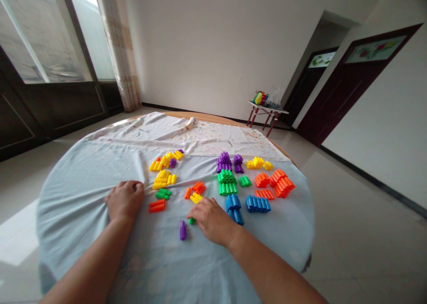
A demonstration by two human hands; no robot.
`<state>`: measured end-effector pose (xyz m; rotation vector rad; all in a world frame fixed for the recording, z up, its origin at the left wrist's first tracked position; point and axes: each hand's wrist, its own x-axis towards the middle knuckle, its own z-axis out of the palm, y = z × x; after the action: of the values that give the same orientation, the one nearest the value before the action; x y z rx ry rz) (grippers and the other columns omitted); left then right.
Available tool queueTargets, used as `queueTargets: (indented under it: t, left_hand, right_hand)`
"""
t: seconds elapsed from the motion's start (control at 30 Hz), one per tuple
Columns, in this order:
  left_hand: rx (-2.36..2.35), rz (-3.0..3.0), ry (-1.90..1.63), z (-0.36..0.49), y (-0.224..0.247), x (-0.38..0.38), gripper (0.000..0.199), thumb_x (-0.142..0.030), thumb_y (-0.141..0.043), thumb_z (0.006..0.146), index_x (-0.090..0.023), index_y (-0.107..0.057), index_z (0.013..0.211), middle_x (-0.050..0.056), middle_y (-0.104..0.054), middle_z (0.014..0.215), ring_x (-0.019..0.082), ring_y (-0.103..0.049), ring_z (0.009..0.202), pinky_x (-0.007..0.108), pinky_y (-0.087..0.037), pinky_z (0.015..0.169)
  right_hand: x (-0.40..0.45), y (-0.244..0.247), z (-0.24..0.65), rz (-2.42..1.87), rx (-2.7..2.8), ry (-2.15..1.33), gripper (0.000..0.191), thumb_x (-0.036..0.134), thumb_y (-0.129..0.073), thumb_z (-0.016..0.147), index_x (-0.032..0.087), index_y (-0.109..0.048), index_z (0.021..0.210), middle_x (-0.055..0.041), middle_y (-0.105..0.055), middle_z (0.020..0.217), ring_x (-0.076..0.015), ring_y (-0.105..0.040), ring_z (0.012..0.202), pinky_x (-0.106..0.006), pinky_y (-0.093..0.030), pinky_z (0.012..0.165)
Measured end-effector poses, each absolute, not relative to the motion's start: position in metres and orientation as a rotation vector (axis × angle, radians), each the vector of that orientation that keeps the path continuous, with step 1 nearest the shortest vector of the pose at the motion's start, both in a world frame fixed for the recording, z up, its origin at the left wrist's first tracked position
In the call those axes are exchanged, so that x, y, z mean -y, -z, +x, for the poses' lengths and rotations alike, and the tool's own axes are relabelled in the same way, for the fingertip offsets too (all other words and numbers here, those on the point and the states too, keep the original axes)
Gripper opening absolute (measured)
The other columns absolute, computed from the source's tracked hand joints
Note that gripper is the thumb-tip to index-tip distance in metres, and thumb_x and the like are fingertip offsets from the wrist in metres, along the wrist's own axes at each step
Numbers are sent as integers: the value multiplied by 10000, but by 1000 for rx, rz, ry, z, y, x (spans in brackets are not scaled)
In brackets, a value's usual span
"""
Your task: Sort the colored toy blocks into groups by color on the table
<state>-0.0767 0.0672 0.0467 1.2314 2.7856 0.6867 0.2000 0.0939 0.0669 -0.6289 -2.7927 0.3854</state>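
Note:
On the tablecloth at the left, my left hand [124,198] rests with its fingers curled in; what they hold, if anything, is hidden. My right hand [211,218] reaches low over the cloth, fingertips closed on a small green plastic tube [191,221] that is mostly covered. Just left of it stands a purple plastic tube [183,230], apart from the hand. Beyond the right fingers lie yellow tubes [196,198] and orange tubes [199,188]. Between my hands are an orange pair [156,205], green tubes [163,193] and a yellow cluster [163,179].
Sorted tubes sit at the right: blue rows [258,204], a green stack [227,182], purple stacks [224,161], yellow ones [255,163] and orange bundles [282,183]. A mixed yellow and purple heap [165,160] lies farther back. The round table's pale cloth [83,175] is wrinkled.

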Motion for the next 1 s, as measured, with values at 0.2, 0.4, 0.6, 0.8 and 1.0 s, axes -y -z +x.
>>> queueTargets:
  t: [0.2,0.4,0.6,0.8,1.0]
  left_hand:
    - [-2769,1217,-671,-78,-49,-67,493,-410,-273,844,-183,-676,1014,151,-588,1209,343,-488,1119,508,-367,919]
    - [-2761,1221,-666,-76,-52,-67,505,-410,-268,846,-172,-672,1032,151,-584,1217,346,-488,1122,508,-362,920]
    - [-2783,1211,-687,-74,-50,-66,486,-383,-269,838,-180,-681,997,147,-610,1176,343,-504,1100,500,-374,901]
    - [-2797,1209,-712,-76,-46,-67,471,-380,-281,825,-191,-684,978,140,-618,1165,346,-511,1093,501,-379,897]
    - [-2787,1234,-713,-76,-47,-66,480,-391,-284,832,-187,-690,988,146,-617,1166,344,-518,1093,501,-384,900]
  right_hand:
    - [-94,-67,195,-693,2739,-410,248,183,-602,840,158,-640,1084,-73,-671,1015,-193,-577,995,-294,-419,924]
    - [-89,-64,191,-778,2688,-554,264,205,-617,833,161,-644,1091,-77,-675,1023,-193,-603,990,-275,-451,912]
    - [-89,-61,190,-765,2643,-546,251,202,-610,834,162,-645,1080,-87,-671,1029,-205,-587,1017,-317,-431,946]
    - [-84,-66,190,-515,2721,-536,326,87,-571,799,223,-642,1087,-38,-650,1126,-192,-521,1084,-366,-330,1001]
    - [-80,-62,185,-453,2866,-494,226,143,-596,825,239,-667,1017,-17,-684,1051,-207,-511,1060,-406,-295,962]
